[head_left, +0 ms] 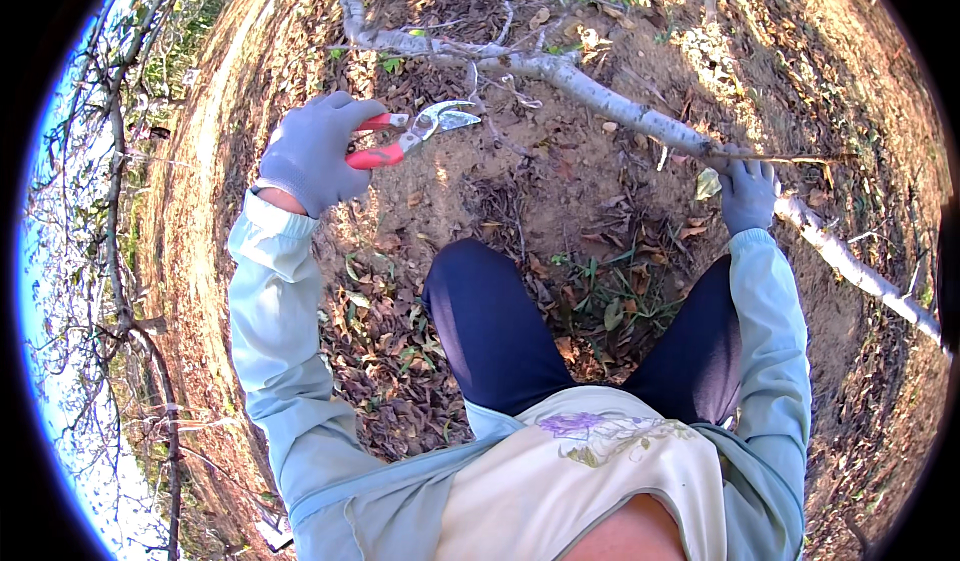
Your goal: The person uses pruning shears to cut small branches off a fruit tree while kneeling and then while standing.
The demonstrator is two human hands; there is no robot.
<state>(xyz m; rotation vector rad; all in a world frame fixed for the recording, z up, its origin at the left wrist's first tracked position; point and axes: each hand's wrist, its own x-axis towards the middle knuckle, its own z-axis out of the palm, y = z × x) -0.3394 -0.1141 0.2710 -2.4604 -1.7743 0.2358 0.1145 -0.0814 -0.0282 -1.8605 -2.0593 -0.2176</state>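
My left hand (315, 151), in a grey glove, is closed round the red handles of a pair of pruning shears (376, 156). The blades stand apart and point right, with no twig visible between them. At the right, my gloved right hand (748, 193) is wrapped round a pale, grey-barked branch (620, 109). This branch runs from the top left down to the right edge, passing in front of me. A thin brown twig (805, 159) sticks out to the right beside the right hand's fingers.
Dry leaves (400, 401) and bare soil (550, 191) cover the ground, with green grass (635, 286) between my knees. Small side twigs (507, 21) rise from the branch. Bare tree limbs (118, 211) stand along the left.
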